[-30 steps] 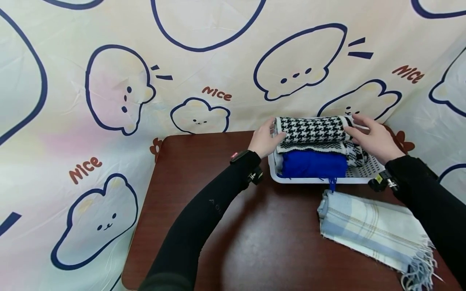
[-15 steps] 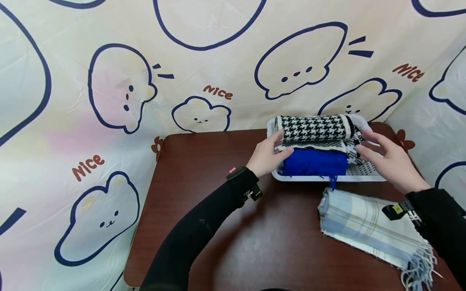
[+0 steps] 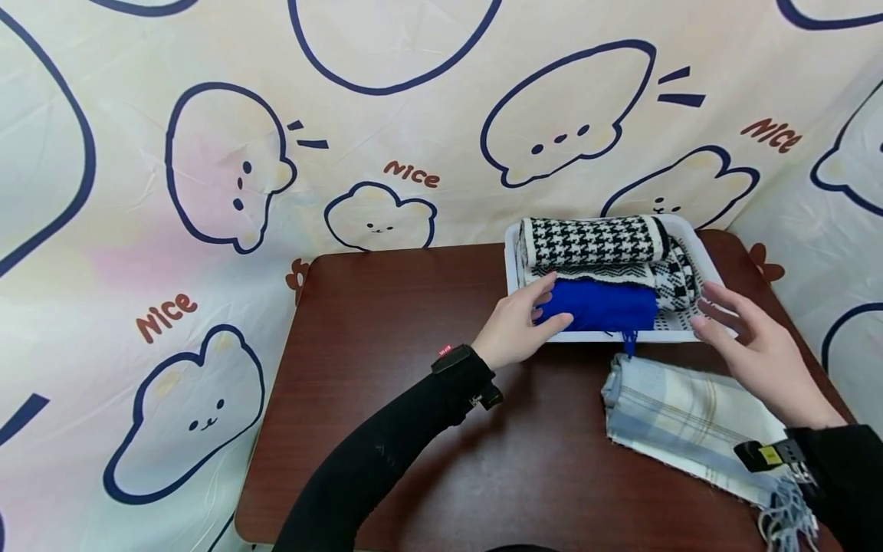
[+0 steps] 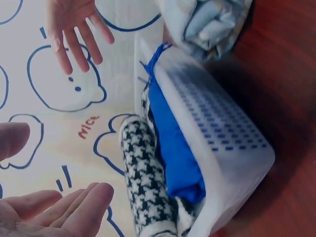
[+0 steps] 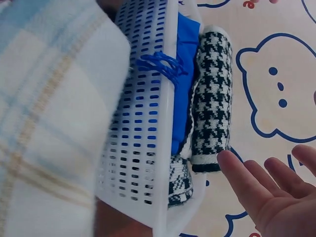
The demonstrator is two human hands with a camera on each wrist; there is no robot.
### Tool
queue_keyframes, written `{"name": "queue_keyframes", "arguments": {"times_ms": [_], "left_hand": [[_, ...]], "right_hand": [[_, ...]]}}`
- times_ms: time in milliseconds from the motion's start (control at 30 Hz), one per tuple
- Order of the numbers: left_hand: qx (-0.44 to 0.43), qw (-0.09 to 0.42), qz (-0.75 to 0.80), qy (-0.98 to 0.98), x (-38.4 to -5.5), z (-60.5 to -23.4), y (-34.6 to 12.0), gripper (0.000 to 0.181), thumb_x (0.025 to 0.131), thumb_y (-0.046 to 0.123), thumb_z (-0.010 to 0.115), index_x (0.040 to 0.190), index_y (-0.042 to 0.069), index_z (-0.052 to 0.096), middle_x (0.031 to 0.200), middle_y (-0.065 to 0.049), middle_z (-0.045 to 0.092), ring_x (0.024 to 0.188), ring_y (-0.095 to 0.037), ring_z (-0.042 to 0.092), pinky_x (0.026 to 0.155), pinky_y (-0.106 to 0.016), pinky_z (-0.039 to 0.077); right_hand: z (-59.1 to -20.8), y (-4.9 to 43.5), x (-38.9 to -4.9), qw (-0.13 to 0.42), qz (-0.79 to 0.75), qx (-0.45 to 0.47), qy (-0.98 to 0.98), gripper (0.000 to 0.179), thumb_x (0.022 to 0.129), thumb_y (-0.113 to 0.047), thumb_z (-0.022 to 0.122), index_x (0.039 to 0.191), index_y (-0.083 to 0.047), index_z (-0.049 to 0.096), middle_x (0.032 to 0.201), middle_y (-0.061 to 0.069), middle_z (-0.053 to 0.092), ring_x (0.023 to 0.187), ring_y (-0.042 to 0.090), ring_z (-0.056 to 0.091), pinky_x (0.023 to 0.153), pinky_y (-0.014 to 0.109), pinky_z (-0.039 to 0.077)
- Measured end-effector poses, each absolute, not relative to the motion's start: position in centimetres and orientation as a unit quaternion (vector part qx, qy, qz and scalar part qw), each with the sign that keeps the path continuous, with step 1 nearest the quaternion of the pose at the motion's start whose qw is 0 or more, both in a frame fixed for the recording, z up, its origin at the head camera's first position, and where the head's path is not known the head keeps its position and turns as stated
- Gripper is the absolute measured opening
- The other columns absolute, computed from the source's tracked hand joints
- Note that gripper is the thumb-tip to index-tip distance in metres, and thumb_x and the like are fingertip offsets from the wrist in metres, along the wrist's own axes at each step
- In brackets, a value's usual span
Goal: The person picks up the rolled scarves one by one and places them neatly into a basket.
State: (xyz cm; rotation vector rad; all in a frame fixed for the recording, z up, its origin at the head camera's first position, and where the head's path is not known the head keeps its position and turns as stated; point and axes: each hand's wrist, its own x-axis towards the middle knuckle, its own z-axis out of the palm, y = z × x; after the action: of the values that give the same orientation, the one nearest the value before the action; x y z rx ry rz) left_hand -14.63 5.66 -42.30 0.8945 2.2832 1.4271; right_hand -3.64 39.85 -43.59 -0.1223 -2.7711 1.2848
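A white perforated basket (image 3: pixel 511 264) stands at the far right of the table. Inside it lie a rolled black-and-white houndstooth scarf (image 3: pixel 593 241), another black-and-white patterned cloth (image 3: pixel 676 276) under it, and a folded blue scarf (image 3: pixel 600 305) whose fringe hangs over the front rim. My left hand (image 3: pixel 517 320) is at the basket's front left, fingers extended and holding nothing. Off the basket's right front corner, my right hand (image 3: pixel 766 353) holds nothing, its fingers spread. Below that hand, a folded pale blue and cream plaid scarf (image 3: pixel 690 418) with a fringed end lies on the table.
The brown table (image 3: pixel 414 399) meets a cartoon-printed cloth backdrop (image 3: pixel 276 184) behind and at the sides. The plaid scarf lies just in front of the basket. A dark rounded edge (image 3: pixel 520 548) shows at the bottom of the head view.
Both hands have come away from the houndstooth roll and drawn back toward the front, the right one farther to the right. The houndstooth roll stays in the basket.
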Motion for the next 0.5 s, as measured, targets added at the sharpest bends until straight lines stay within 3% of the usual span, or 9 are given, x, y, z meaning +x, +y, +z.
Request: {"name": "queue_keyframes", "arguments": {"times_ms": [133,267,500], "left_hand": [[0.326,0.163,0.497,0.788,-13.6,-43.0,5.8,0.067,0.111,0.026,0.064,0.169,0.012,0.034,0.164,-0.012,0.049,0.147,-0.020,0.053,0.116,-0.024,0.047],[0.338,0.169,0.492,0.784,-12.6,-43.5,6.0,0.067,0.110,0.026,0.065,0.169,0.012,0.034,0.165,-0.011,0.048,0.147,-0.016,0.053,0.114,-0.019,0.045],[0.354,0.174,0.483,0.782,-11.3,-44.1,6.3,0.066,0.111,0.027,0.064,0.167,0.008,0.036,0.167,-0.009,0.045,0.146,-0.014,0.053,0.115,-0.021,0.046]], "right_hand": [[-44.0,39.5,-2.2,0.053,0.420,-0.049,-0.905,0.068,0.112,-0.029,0.061,0.171,-0.029,0.029,0.172,0.009,0.036,0.130,-0.021,0.040,0.084,-0.005,0.038],[-44.4,39.2,-1.1,0.058,0.412,-0.085,-0.905,0.069,0.111,-0.035,0.063,0.171,-0.033,0.028,0.169,0.023,0.037,0.127,-0.020,0.043,0.079,-0.005,0.038],[-45.3,39.3,0.8,0.079,0.416,-0.111,-0.899,0.069,0.111,-0.031,0.063,0.171,-0.030,0.029,0.163,0.033,0.040,0.103,-0.026,0.045,0.075,-0.003,0.042]]}}
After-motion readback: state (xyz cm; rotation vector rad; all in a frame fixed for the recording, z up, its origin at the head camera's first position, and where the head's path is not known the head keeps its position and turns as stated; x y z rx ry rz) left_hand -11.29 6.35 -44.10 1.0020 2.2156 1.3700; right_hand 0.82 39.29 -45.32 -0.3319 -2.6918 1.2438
